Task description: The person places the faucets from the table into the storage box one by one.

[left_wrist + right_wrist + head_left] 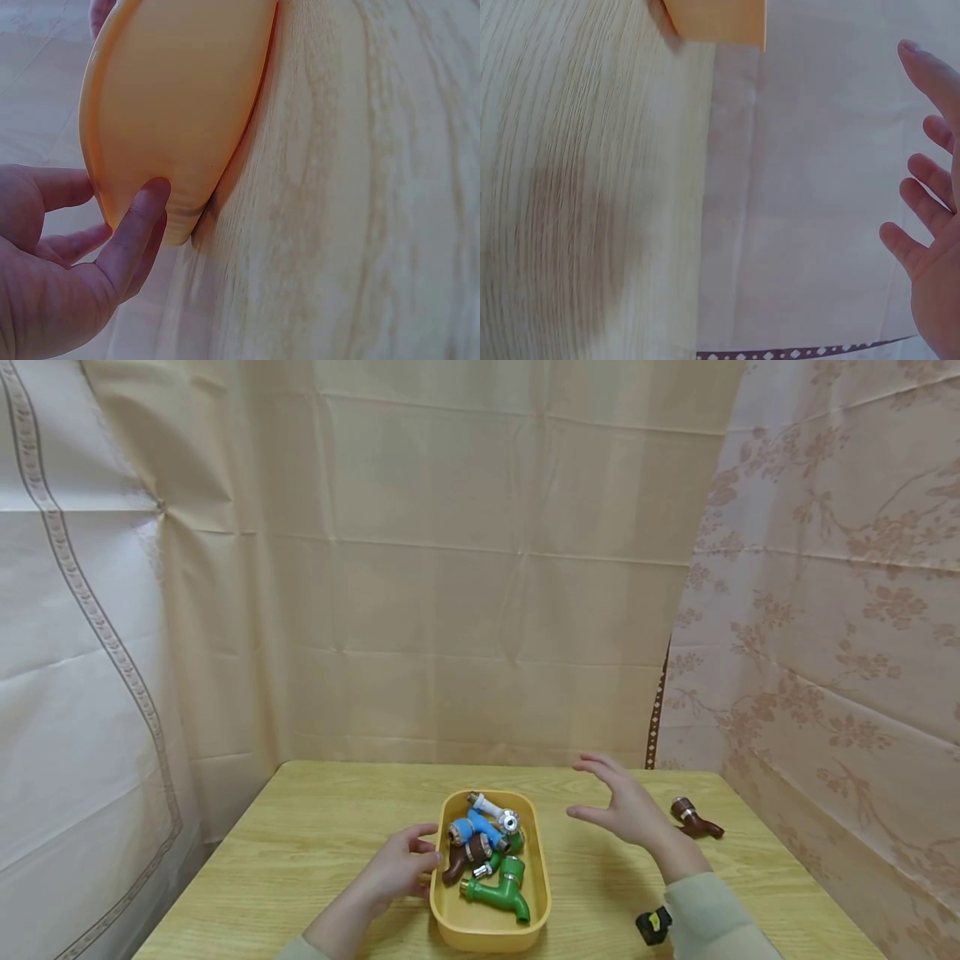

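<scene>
A yellow plastic tub [491,939] stands on the table with several taps in it. Among them are a white tap with a chrome end [491,808], a blue tap [480,828], a brown tap [467,857] and a green tap [501,892]; another green one lies partly hidden beneath. At the tub's left side my left hand [401,864] rests its fairly straight fingers against the outer wall and rim, as the left wrist view also shows. My right hand [630,806] hovers right of the tub, fingers and thumb spread, holding nothing.
Another brown tap [697,820] lies on the wooden table [322,810] at the right, beyond my right forearm. A small black object with a yellow mark [654,925] is beside the right sleeve. Beige curtains [480,610] hang behind the table, with patterned cloth on both sides.
</scene>
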A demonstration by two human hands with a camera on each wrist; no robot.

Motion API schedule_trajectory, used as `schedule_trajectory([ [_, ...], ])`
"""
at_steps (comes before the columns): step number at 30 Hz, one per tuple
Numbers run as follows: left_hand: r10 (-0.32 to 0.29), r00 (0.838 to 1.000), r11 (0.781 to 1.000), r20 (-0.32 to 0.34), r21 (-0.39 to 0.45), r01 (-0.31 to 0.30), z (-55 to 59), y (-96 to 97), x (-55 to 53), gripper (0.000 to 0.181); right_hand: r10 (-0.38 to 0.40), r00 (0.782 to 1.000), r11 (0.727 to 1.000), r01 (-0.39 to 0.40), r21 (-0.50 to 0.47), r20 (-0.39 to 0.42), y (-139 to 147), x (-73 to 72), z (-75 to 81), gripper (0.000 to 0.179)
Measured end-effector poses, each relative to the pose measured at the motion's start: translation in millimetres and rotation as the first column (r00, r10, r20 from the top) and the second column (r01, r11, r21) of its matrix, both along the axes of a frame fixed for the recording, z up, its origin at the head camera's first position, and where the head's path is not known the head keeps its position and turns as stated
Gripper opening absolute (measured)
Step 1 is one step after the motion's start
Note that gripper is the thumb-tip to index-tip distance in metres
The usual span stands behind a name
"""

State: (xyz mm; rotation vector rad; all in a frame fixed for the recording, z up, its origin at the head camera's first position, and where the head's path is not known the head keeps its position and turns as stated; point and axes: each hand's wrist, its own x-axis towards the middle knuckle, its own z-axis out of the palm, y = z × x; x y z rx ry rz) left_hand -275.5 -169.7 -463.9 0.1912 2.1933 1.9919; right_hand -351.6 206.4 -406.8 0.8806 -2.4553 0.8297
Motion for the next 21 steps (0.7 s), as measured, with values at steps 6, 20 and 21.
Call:
schedule_trajectory([
  [6, 0.0, 1.0, 1.0, 0.0, 0.001, 0.0, -0.1, 0.0, -0.4, 0.06, -0.055, 0.998, 0.998, 0.055, -0.011, 0.021, 11, -1.1, -2.7, 0.069],
  [20, -0.004, 1.0, 1.0, -0.002, 0.001, 0.004, -1.0, 0.1, -1.1, 0.059, -0.141, 0.989, 0.99, 0.142, -0.026, 0.035, 35, -4.0, -14.1, 0.073],
  [21, -0.005, 1.0, 1.0, -0.003, 0.002, 0.005, -1.1, 0.2, -1.1, 0.059, -0.15, 0.988, 0.988, 0.151, -0.027, 0.041, 36, -3.8, -15.3, 0.074],
])
